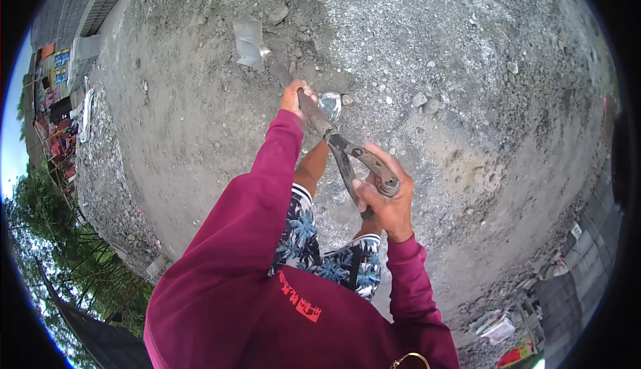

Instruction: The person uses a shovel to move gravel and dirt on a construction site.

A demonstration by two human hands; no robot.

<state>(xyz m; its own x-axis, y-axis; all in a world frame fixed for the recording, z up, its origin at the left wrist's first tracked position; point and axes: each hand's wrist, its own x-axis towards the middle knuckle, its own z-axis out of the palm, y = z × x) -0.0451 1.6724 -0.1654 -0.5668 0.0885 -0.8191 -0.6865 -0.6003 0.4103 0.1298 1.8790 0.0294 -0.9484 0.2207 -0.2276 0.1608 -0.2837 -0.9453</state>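
One shovel (314,115), with one left hand (294,96) and one right hand (394,210) on it; one shoe (330,105) near it.

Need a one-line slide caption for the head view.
Head view: left hand grips the shovel by its shaft, right hand on its forked handle, above grey, stony ground.

Outdoors, daylight, grey gravelly ground (180,128), scattered pale stones (419,99), grey blockwork (63,8) upper left, green trees (50,209) lower left, pale sky (12,142) at left rim.

Red lettering (295,295) across the maroon sweatshirt (220,302)
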